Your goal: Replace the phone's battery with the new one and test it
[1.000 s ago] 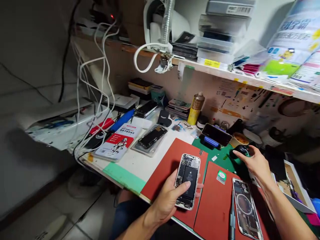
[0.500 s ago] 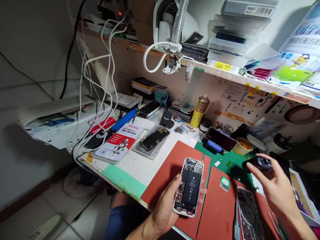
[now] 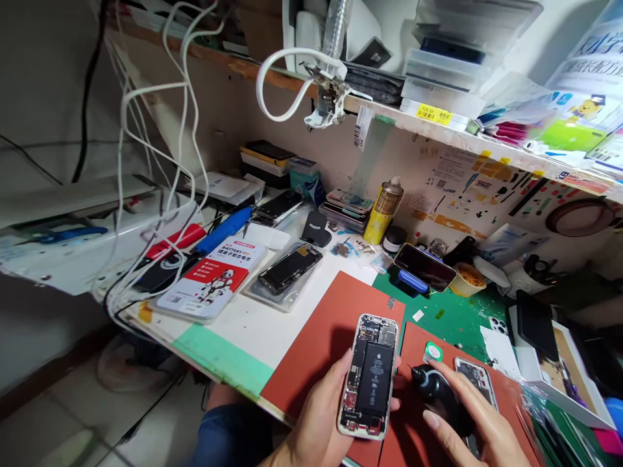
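Note:
My left hand (image 3: pixel 318 415) is closed around an opened smartphone (image 3: pixel 374 373), whose battery and circuit board face up at me. Its fingertips show along the phone's right edge. Just to the right, my right hand (image 3: pixel 479 428) grips a black squeeze bottle (image 3: pixel 440 395) with a thin nozzle pointing left towards the phone; the two do not touch. Below the bottle, on the brown mat (image 3: pixel 418 344), lies a second phone housing (image 3: pixel 477 379), partly covered by my right hand.
A phone screen (image 3: pixel 291 268) rests on a clear case beside a battery box (image 3: pixel 211 279). Further back stand a yellow spray can (image 3: pixel 383 211) and a propped phone (image 3: pixel 425 266). White cables (image 3: pixel 182 123) hang at left; a shelf (image 3: pixel 438 123) overhangs the bench.
My right hand has brought the black bottle left and down, close to the opened phone. My left hand still holds the phone in nearly the same place. The view has shifted slightly right.

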Motion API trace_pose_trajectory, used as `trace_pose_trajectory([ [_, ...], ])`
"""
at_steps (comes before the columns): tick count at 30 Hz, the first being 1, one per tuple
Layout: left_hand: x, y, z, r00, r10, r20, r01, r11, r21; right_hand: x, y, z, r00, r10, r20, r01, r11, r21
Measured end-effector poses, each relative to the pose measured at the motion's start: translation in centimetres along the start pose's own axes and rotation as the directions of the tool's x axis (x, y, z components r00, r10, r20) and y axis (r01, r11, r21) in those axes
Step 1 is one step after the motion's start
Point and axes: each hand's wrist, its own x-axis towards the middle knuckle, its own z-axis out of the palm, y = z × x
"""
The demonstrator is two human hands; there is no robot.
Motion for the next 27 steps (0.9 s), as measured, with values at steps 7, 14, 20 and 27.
trace_pose_trajectory([
  [7, -0.1, 0.0, 0.0, 0.999, -0.014, -0.030, 0.014, 1.000, 0.016, 1.9, -1.6, -1.2, 0.970, -0.201, -0.135, 0.186, 0.975, -0.121],
  [14, -0.1, 0.0, -0.1, 0.998, -0.035, -0.048, 0.038, 0.998, 0.044, 2.6, -1.2, -2.5, 0.943, -0.323, -0.076, 0.303, 0.932, -0.200],
  [20, -0.2, -0.2, -0.2, 0.997, -0.040, -0.066, 0.047, 0.993, 0.107, 2.9, -1.7, -2.7, 0.921, -0.388, -0.021, 0.368, 0.889, -0.273],
  [27, -0.3, -0.1, 0.1, 1.000, 0.000, -0.001, 0.000, 0.999, 0.053, 3.2, -1.8, -3.1, 0.912, -0.408, 0.034, 0.399, 0.866, -0.301],
])
